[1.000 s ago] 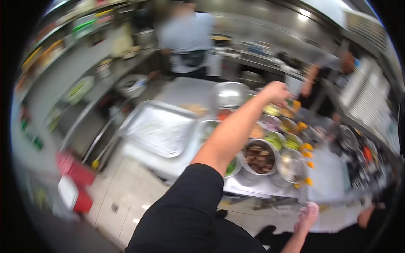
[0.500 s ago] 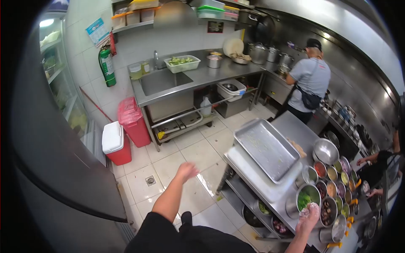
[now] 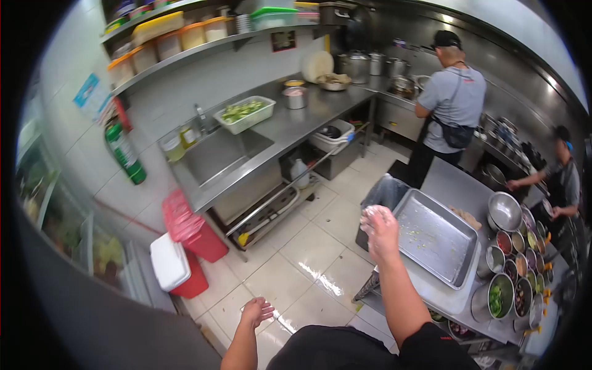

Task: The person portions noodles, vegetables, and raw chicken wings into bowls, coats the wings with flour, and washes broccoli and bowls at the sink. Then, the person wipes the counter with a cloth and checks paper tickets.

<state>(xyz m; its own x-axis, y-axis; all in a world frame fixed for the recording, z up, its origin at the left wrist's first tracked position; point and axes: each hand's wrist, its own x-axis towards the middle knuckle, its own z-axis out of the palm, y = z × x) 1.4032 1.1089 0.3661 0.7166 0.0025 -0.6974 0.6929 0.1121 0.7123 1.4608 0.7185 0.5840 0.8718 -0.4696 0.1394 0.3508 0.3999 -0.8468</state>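
Observation:
My left hand [image 3: 257, 312] hangs over the tiled floor with its fingers stretched out and nothing in it. White powder coats the fingers of my right hand [image 3: 380, 233], which is raised at the left side of a metal tray [image 3: 439, 237]. Its fingers are loosely bent and apart, and I see nothing held in them. The shallow tray has small green bits scattered in it and lies on a white cutting board [image 3: 425, 283]. To the right stands a metal pot [image 3: 478, 303] of chopped greens [image 3: 496, 299].
Several metal ingredient pots and a steel bowl [image 3: 504, 211] crowd the table's right side. A dark bin [image 3: 385, 191] stands behind my right hand. A co-worker [image 3: 453, 102] works at the stove; another person [image 3: 562, 179] is at far right. A sink [image 3: 228, 154] and red bins [image 3: 206, 240] are left.
My right hand has moved up and left, away from the pot of greens to beside the tray. My left hand has dropped lower. The view has turned left.

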